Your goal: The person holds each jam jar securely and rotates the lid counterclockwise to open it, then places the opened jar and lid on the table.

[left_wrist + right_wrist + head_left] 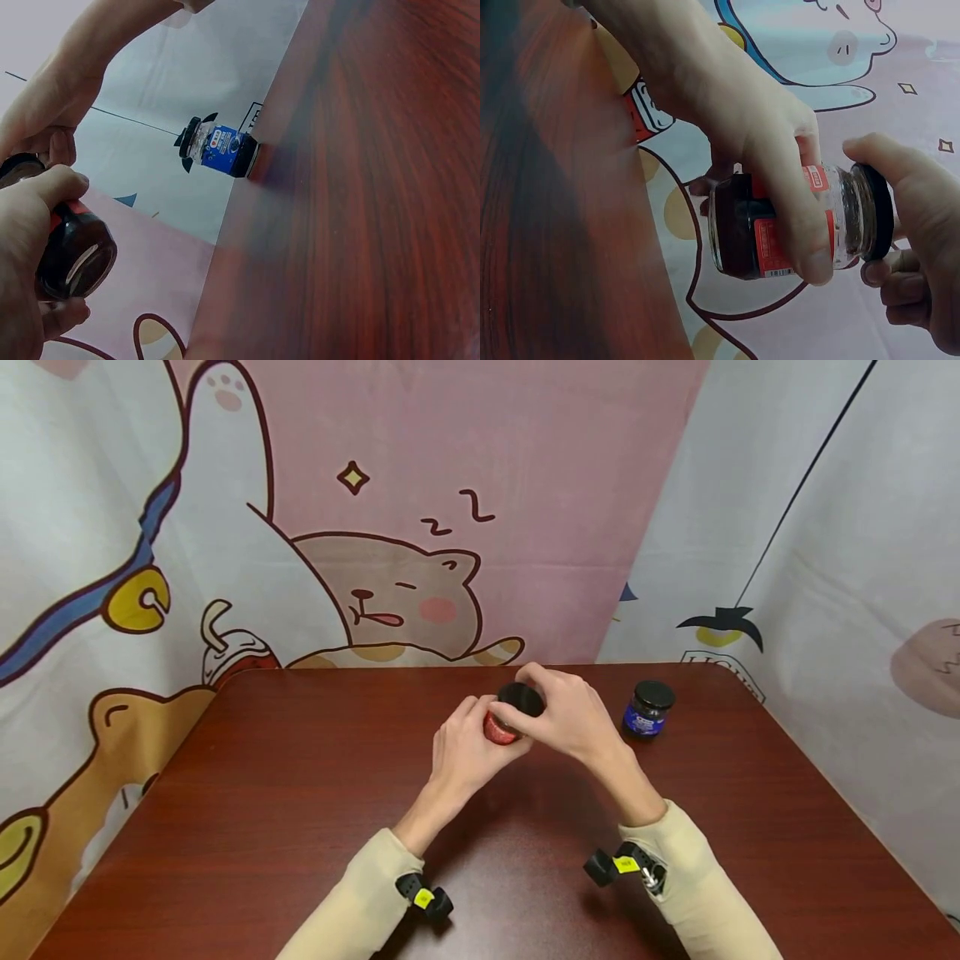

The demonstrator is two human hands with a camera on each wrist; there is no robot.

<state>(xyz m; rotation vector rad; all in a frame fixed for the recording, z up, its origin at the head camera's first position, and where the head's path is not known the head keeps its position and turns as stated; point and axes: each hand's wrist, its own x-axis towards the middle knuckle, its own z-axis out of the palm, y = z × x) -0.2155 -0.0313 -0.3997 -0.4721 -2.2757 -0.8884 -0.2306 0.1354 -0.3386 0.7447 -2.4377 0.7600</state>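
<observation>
Your left hand (463, 752) is wrapped round the body of a small glass jar with a red label (498, 730), fingers and thumb curled about the glass, and holds it up over the middle of the dark red wooden bench (300, 793), clear of the surface. Your right hand (566, 714) is closed on the jar's black round lid (521, 698), thumb and fingertips pinching its rim from above. In the right wrist view the jar (795, 221) lies tilted on its side, dark contents filling the base end, the lid (877, 214) seated on the mouth under your right thumb. The left wrist view shows the jar's glass bottom (75, 259) beside your left thumb.

To your right, well apart from both hands, a second small glass jar with a blue label and black lid (647, 708) stands upright on the bench near its far edge. Behind the bench hangs a pink and white cartoon cloth (390, 527).
</observation>
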